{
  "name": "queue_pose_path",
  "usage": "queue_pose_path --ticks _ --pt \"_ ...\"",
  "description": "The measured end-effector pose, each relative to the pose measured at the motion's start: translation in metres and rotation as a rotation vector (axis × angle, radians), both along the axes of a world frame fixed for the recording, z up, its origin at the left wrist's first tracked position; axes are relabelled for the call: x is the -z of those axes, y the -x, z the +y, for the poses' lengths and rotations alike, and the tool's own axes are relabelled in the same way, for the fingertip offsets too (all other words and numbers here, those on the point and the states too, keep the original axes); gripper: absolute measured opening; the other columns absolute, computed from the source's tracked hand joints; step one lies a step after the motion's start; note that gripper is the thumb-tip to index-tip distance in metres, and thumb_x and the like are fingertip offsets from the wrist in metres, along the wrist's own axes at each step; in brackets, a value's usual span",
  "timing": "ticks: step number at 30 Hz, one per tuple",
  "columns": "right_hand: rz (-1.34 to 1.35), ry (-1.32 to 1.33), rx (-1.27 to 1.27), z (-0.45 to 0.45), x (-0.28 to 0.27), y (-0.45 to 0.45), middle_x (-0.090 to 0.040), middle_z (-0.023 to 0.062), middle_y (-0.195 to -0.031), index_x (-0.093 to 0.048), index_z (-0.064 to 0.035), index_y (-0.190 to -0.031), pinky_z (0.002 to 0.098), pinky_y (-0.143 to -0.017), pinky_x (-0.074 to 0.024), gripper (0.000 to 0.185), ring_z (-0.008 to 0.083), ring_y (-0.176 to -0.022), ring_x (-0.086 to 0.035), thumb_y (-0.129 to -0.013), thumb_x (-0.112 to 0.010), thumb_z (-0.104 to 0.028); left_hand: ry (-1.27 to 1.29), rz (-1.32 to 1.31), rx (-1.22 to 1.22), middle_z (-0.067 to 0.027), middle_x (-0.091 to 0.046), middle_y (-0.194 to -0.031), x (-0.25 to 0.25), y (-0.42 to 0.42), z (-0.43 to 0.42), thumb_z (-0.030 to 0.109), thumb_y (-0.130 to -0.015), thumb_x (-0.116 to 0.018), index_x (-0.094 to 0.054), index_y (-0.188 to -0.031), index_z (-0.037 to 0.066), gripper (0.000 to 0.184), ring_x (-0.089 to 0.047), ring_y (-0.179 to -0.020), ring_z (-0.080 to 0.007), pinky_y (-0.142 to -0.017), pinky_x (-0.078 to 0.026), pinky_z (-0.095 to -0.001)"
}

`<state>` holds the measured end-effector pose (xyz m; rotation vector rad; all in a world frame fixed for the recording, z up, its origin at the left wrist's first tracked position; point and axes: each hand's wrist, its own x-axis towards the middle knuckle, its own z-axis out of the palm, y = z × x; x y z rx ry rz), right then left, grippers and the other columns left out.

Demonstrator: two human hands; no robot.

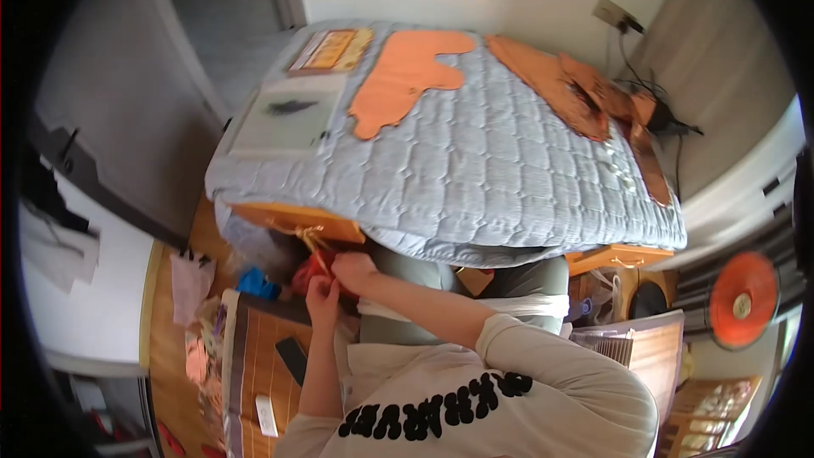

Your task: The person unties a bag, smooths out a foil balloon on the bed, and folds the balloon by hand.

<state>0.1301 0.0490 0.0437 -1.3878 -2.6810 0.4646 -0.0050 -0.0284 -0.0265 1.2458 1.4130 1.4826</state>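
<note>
Evidently, this was close two-handed work: the bare left hand [321,295] and the bare right hand [353,270] were together at the lower end of a bundle of thin yellow-orange cords [312,242]. Those cords ran up and away from the fingertips to the handle of an orange-brown wooden drawer front [344,228]. The left thumb and fingers looked pinched on them; the right fingers curled just beside, too hidden to tell whether they gripped a strand. Just behind the fingers was a red crumpled bundle [303,276], best kept clear of the strands. Doing this well probably called for a light, even pull, since a hard tug might have slid the drawer towards the fingers, and for keeping the pinch close to wherever the strands were being worked
</note>
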Motion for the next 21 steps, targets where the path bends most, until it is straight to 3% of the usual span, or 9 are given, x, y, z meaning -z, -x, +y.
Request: queue_pose_path --ticks 4,11,21 --pt "0.074 0.104 -0.026 -0.001 -0.009 0.0 -0.073 0.0167 -0.101 -0.076 -0.0068 -0.089 0.045 -0.077 -0.0606 0.017 0.0353 -0.092 -0.073 -0.086 -0.06 -0.014 -0.045 -0.002 0.042 0.0021 -0.057 -0.086 -0.012 -0.005 -0.003 0.004 -0.096 -0.071 -0.057 -0.096 0.005 0.014 -0.054 -0.077 -0.007 -0.071 -0.045 -0.0221" --pt "0.174 -0.054 0.062 0.003 0.007 0.0 -0.073 0.0148 -0.098 -0.074 -0.0101 -0.087 0.0441 -0.074 -0.0607 0.014 0.0339 -0.091 -0.073 -0.085 -0.062 -0.017 0.031 -0.032 0.019 0.0014 -0.058 -0.087 -0.012 -0.001 -0.005 0.003 -0.096 -0.071 -0.057 -0.097 0.005 0.014 -0.055 -0.08 -0.0066 -0.073 -0.045 -0.0212" --pt "0.285 0.153 -0.043 -0.001 0.0 -0.008 -0.071 0.0178 -0.113 -0.075 -0.0085 -0.094 0.047 -0.093 -0.0557 0.02 0.0354 -0.11 -0.067 -0.083 -0.064 -0.021 0.032 -0.073 0.035 0.0013 -0.059 -0.089 -0.009 0.003 -0.006 0.003 -0.096 -0.071 -0.056 -0.096 0.006 0.016 -0.056 -0.08 -0.0068 -0.074 -0.046 -0.0208"
